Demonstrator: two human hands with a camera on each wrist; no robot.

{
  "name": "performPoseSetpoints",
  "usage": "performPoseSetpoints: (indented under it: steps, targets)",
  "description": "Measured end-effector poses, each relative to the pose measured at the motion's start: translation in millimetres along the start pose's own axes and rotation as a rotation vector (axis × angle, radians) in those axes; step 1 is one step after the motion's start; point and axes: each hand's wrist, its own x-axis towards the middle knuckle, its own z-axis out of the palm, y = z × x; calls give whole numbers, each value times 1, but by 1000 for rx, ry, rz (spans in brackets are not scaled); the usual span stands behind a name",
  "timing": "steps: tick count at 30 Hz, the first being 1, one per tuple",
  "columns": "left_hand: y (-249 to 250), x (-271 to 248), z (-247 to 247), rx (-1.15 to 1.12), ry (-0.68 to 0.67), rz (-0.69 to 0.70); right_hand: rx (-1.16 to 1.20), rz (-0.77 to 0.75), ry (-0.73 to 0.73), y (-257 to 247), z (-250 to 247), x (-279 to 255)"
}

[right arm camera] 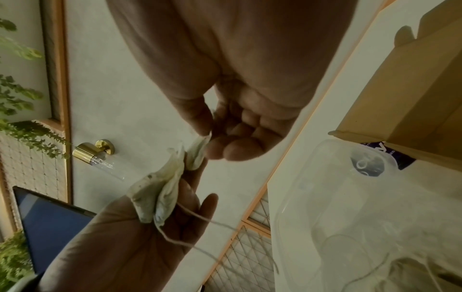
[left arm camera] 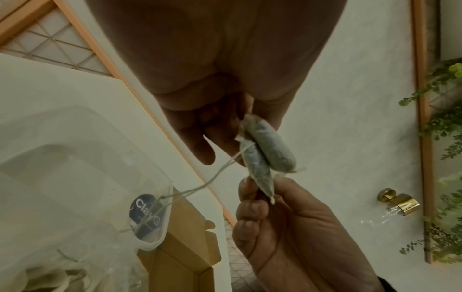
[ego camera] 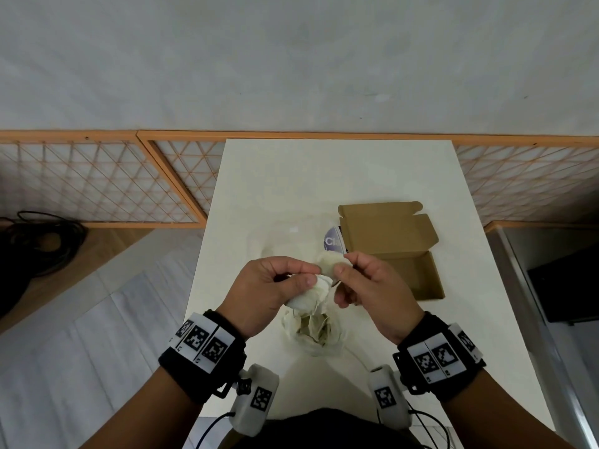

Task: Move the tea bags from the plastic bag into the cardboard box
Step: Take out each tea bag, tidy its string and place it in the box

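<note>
My left hand [ego camera: 270, 288] and right hand [ego camera: 366, 280] each pinch tea bags [ego camera: 329, 265] above the plastic bag [ego camera: 319, 335]; I'd untangle the strings [left arm camera: 212, 177] gently before reaching the cardboard box [ego camera: 408, 270].

- White surface [ego camera: 324, 176], set against a pale wall [ego camera: 291, 59].
- Orange-framed lattice panels [ego camera: 97, 179] along the wall base, on both sides of the surface.
- Coiled black cable [ego camera: 42, 244] on the floor, far left.
- Brass wall fitting [left arm camera: 400, 201] beside green foliage [left arm camera: 445, 122].
- Dark screen [right arm camera: 52, 221] below the fitting.
</note>
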Motion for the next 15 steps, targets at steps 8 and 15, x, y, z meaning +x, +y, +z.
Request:
performPoseSetpoints:
  steps: [8, 15]
  targets:
    - [-5, 0, -2, 32, 2, -3, -164, -62, 75, -5, -2, 5]
    - [9, -2, 0, 184, 5, 141, -442, -196, -31, -14, -6, 4]
